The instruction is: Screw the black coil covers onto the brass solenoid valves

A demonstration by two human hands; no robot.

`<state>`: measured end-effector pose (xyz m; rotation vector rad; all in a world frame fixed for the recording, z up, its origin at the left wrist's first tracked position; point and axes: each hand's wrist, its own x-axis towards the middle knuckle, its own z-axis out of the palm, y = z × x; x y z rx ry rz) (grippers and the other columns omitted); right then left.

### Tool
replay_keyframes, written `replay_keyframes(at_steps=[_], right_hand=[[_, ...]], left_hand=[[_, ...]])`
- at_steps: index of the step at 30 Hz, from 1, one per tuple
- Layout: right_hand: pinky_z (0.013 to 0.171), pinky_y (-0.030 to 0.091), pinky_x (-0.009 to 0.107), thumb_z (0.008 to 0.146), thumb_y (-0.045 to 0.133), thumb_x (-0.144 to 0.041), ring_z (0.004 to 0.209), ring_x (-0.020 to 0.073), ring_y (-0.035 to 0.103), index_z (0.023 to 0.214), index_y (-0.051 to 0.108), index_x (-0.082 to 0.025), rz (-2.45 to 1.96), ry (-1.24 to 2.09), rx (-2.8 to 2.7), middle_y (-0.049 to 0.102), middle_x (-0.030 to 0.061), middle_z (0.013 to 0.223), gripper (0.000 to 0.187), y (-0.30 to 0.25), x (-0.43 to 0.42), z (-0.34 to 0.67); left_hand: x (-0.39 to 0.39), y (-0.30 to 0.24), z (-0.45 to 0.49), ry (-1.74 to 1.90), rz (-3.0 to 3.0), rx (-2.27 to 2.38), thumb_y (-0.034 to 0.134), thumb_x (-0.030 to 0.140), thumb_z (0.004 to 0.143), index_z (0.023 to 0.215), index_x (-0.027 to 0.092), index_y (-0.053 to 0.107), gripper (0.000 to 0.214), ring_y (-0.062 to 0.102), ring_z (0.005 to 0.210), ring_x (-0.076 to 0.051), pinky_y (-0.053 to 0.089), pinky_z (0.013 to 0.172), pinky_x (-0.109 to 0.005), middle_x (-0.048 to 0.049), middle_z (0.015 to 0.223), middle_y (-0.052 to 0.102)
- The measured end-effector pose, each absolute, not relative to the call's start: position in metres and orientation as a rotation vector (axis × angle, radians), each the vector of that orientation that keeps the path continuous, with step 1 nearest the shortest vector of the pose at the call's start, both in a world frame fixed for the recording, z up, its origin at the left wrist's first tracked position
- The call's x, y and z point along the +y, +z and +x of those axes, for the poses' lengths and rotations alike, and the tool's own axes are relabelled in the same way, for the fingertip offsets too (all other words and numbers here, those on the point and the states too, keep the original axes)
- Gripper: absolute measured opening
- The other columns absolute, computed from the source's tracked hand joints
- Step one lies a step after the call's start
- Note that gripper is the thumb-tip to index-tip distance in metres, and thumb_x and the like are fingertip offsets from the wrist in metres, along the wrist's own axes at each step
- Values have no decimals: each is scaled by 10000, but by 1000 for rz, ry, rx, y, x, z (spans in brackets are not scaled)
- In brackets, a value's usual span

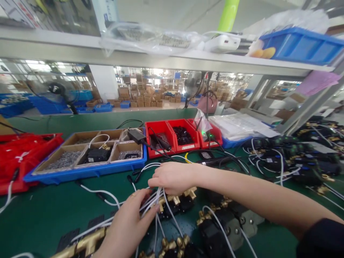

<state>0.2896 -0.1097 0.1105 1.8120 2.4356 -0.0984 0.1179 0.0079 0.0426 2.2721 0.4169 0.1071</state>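
Note:
A bundle of thin white cables (147, 208) runs between my two hands over the green bench. My right hand (174, 175) reaches across from the right, its fingers closed on the upper part of the bundle. Lower down, my left hand (129, 218) curves its thumb and fingers round the same cables. Brass fittings on black valve bodies (172, 207) sit just below my right hand, partly hidden by it. Nearer the front edge stand more brass fittings (174, 244) with cables leading up from them. A large brass tee (87, 243) lies beside my left wrist.
Behind my hands stand a blue tray (107, 170) of small metal parts and red bins (174, 147). Black units with brass ends (223, 229) crowd the right. A red bin (29, 161) is at the left. A shelf (161, 57) crosses above the bench.

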Motion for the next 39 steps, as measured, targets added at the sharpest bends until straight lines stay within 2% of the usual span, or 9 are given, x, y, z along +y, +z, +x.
replay_keyframes(at_steps=[5,10,15,19,22,26,29,33,39], right_hand=[[730,370,350,846,612,-161,849,211,630,922,648,-152,1850,-38,2245,678,55,889,85,125,-121,286],[776,343,372,893,560,-137,836,215,594,882,628,-143,1916,88,2206,641,58,847,69,129,-135,282],[774,336,361,915,565,-156,829,195,564,918,606,-159,2016,90,2243,621,36,856,41,133,-142,277],[743,325,362,910,583,-136,794,201,563,894,600,-154,2010,159,2209,612,41,815,29,133,-140,275],[741,347,356,939,563,-148,800,209,566,861,595,-157,1957,216,2243,605,43,808,84,132,-137,273],[932,378,388,984,479,-140,814,209,546,843,588,-164,1886,502,2343,596,38,812,180,135,-136,275],[1052,322,428,978,463,-121,841,216,526,864,586,-162,1903,665,2300,588,39,806,173,137,-142,279],[843,379,381,944,519,-119,851,222,502,877,569,-168,1990,565,2240,576,47,832,97,138,-153,282],[744,357,347,904,592,-178,885,218,512,902,589,-176,2255,349,2098,594,56,917,4,127,-154,286]], left_hand=[[10,52,125,-17,2277,425,474,578,808,902,216,658,416,615,813,-269,476,771,-417,-58,843,657],[17,47,121,102,2279,388,529,395,745,739,235,560,163,558,715,-215,441,686,-345,-9,733,588],[16,56,118,98,2110,363,573,361,761,735,231,555,134,551,693,-179,431,677,-299,23,698,580],[12,68,119,114,2134,418,565,392,773,958,228,645,260,517,618,-167,410,608,-285,42,664,533],[9,71,125,97,2350,364,596,423,766,1063,233,671,360,530,666,-192,410,614,-304,3,768,573],[1,74,137,-116,2532,319,492,219,814,804,204,622,132,583,850,-222,423,756,-341,-52,915,610],[-4,77,142,-250,2589,381,472,156,836,770,202,562,120,590,887,-227,403,785,-346,-46,900,610],[-4,80,141,-262,2579,410,522,143,808,928,199,589,149,580,935,-239,395,777,-326,-52,987,600],[-2,81,146,-311,2538,434,492,57,720,765,202,591,181,560,745,-185,354,692,-287,9,776,602]])
